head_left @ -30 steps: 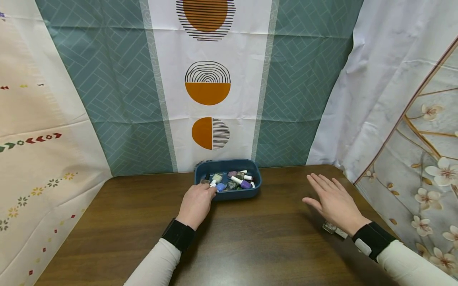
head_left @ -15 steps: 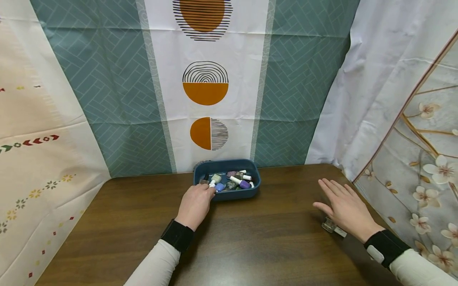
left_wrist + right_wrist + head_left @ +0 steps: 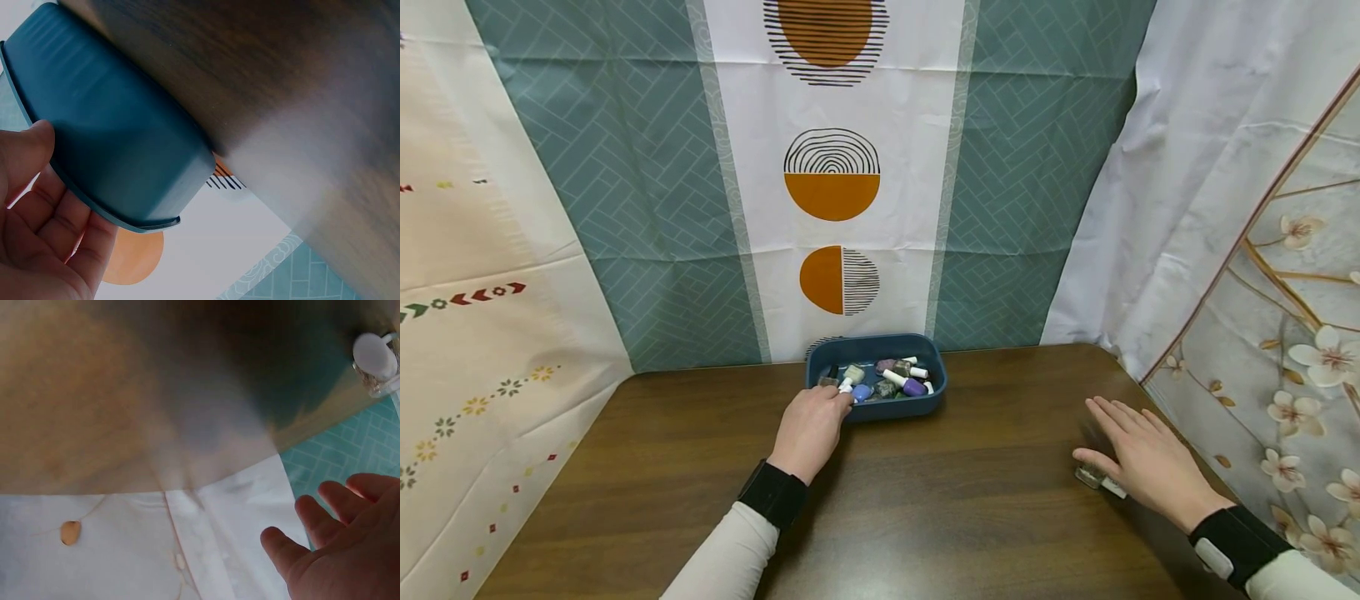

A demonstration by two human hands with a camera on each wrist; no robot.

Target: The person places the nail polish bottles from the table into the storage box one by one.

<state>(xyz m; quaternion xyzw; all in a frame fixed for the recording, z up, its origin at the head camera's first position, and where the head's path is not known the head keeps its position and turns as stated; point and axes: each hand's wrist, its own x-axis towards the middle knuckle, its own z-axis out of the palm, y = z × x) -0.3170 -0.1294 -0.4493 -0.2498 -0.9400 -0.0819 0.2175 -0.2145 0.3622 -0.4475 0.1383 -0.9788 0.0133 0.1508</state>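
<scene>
A dark blue plastic bin (image 3: pixel 891 410) stands at the back of the wooden table, holding several small nail polish bottles (image 3: pixel 913 387) with white or dark caps. My left hand (image 3: pixel 811 429) grips its near left rim. In the left wrist view, the thumb (image 3: pixel 41 140) presses on the bin's outer wall (image 3: pixel 112 119) while the fingers reach over the rim. My right hand (image 3: pixel 1157 467) hovers palm down with fingers straight, holding nothing. Below its thumb, one clear nail polish bottle (image 3: pixel 1088 476) with a white cap lies on its side, partly covered by the hand in the head view.
The wooden table (image 3: pixel 940 508) reaches back to a hanging green and white curtain (image 3: pixel 1030 208) right behind the bin. A floral cloth (image 3: pixel 1285 417) hangs along the right side. Cream patterned fabric (image 3: pixel 512 400) borders the left.
My right hand has moved right and toward me, now over the lying nail polish bottle. My left hand keeps its grip on the bin, which stays in place.
</scene>
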